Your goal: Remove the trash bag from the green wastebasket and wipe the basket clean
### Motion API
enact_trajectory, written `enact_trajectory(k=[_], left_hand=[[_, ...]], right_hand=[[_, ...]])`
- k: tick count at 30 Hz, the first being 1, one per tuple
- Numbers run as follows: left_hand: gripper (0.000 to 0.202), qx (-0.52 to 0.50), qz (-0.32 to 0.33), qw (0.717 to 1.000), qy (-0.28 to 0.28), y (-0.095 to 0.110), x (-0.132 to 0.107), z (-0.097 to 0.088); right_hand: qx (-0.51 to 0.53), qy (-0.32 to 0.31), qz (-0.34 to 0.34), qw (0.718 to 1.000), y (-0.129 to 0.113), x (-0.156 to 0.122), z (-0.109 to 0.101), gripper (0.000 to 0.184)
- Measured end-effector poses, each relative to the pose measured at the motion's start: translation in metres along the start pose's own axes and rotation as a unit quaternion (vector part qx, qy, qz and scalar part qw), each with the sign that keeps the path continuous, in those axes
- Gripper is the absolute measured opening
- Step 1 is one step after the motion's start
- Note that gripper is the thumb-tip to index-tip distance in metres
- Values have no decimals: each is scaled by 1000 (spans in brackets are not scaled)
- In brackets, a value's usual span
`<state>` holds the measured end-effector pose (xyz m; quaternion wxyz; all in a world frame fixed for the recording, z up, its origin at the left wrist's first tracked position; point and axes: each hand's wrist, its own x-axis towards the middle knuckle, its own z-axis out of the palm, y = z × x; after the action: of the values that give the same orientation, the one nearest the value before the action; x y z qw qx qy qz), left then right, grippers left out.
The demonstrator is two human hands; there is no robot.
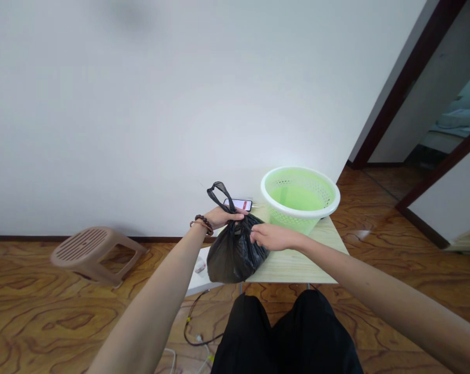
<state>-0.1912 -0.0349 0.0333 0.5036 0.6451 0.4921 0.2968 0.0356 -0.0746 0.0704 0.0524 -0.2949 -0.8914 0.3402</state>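
Observation:
A filled black plastic bag (233, 259) sits at the front left of the small table, bunched at its neck, with one handle loop standing up. My left hand (222, 216), with bracelets at the wrist, is closed around the bag's neck below that loop. At the bag's right side is my right hand (272, 236), its fingers curled in against the black plastic. Whether those fingertips pinch a piece of the bag is hard to see, but they touch it.
A green basket with a white rim (268, 193) stands on the table (297, 267) by the wall. Behind the bag lies a phone (243, 204) with a cable. A beige plastic stool (82, 246) is on the floor at left. Cables (188, 324) run below the table. A doorway opens at right.

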Motion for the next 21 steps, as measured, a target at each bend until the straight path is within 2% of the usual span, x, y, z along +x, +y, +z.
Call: enact_trajectory(k=[3,7,10,13,15,17,19,21], left_hand=[[39,66,18,997,-19,8,0,-4],[40,133,51,989,-49,17,3,-2],[42,228,95,968,-31,21,6,2],[32,358,171,918,14,19,6,6],[28,428,222,876,21,15,4,7],[32,485,261,835,20,12,0,9],[35,536,272,799,28,11,-4,13],[34,570,263,777,42,12,-6,16]], right_hand=[[38,-6,-1,999,11,2,19,23],[97,-48,44,993,24,9,39,24],[85,-51,66,993,31,14,47,21],[30,-43,103,993,37,18,48,19],[-33,-31,123,991,41,20,44,24],[-76,-14,127,989,46,22,40,28],[-84,13,128,988,50,24,36,28],[-77,52,140,986,53,27,34,26]])
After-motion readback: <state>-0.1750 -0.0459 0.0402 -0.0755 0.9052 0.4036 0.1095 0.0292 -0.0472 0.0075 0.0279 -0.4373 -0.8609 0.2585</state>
